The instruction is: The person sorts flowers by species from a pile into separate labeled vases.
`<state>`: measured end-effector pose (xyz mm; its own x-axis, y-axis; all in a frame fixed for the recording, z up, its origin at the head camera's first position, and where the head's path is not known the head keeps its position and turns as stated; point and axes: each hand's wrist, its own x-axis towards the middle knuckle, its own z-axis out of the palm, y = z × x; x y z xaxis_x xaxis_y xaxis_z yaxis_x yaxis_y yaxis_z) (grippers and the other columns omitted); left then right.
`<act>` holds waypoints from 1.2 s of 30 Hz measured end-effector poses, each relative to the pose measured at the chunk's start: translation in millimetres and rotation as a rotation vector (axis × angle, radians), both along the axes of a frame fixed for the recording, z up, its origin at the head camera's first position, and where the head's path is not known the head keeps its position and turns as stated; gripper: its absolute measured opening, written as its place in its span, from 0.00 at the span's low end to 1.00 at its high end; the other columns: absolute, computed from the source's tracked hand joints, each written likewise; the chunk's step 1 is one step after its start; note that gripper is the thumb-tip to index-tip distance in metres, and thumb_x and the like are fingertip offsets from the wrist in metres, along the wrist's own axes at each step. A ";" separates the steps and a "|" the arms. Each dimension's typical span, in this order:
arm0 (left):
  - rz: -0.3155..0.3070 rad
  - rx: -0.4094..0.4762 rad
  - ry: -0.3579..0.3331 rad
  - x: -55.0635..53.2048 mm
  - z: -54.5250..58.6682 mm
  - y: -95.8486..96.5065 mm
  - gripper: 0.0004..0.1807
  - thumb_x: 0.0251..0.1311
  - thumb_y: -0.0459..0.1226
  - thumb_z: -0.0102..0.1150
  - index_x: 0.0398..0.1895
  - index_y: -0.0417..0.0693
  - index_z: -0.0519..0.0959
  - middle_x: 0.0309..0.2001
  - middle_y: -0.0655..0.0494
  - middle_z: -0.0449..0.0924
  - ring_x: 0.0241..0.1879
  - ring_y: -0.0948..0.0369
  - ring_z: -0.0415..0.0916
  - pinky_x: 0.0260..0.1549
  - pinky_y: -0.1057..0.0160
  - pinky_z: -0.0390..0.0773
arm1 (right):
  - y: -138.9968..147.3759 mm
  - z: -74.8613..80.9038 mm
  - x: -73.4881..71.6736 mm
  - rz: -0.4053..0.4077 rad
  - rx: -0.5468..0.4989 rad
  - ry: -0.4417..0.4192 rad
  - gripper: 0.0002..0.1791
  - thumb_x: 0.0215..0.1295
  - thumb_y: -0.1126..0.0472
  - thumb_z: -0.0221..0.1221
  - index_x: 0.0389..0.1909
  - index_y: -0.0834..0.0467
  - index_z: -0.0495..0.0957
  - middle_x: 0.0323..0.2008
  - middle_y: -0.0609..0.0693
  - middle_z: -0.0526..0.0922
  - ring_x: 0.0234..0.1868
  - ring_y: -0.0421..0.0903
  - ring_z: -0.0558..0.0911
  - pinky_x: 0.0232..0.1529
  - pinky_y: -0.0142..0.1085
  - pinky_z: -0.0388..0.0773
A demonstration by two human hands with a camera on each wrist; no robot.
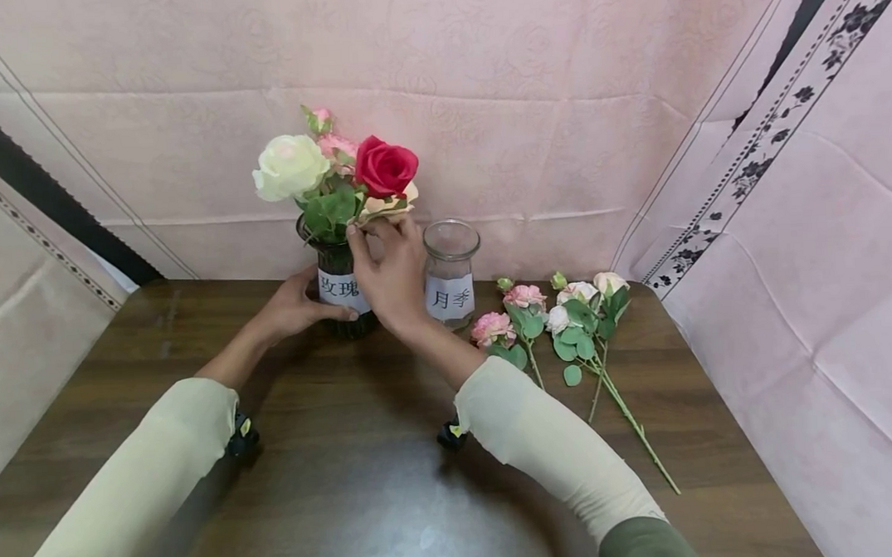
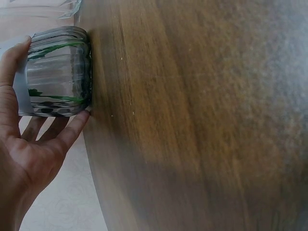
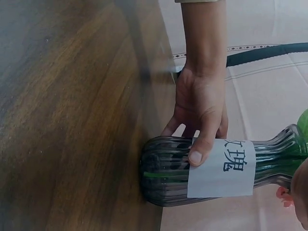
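Observation:
A dark ribbed glass vase (image 1: 335,258) with a white label stands upright on the table, holding artificial flowers: a white rose (image 1: 290,167), a red rose (image 1: 385,166), a cream rose (image 1: 396,202) and pink blooms (image 1: 337,146). My left hand (image 1: 292,306) grips the vase low down, its thumb across the label in the right wrist view (image 3: 204,130). Green stems reach into the vase's lower part (image 2: 55,72). At the vase mouth, my right hand (image 1: 393,268) pinches just under the cream rose with curled fingers; the stem between them is mostly hidden.
A clear glass jar (image 1: 451,266) with its own label stands close to the right hand. Loose pink flowers (image 1: 525,298) and pale flowers (image 1: 577,293) on long stems lie at the table's right side. Pink patterned cloth (image 1: 530,158) hangs behind the wooden table (image 1: 335,483).

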<state>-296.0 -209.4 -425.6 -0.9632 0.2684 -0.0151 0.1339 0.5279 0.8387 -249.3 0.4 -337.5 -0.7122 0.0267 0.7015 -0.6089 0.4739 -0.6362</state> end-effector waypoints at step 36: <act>-0.003 0.036 -0.011 1.4 0.2 0.1 0.52 0.61 0.52 0.87 0.84 0.51 0.67 0.73 0.42 0.80 0.74 0.42 0.77 0.75 0.37 0.75 | -5.3 -16.1 1.4 0.040 -0.208 0.060 0.13 0.79 0.54 0.71 0.51 0.61 0.91 0.48 0.57 0.87 0.44 0.51 0.89 0.50 0.40 0.89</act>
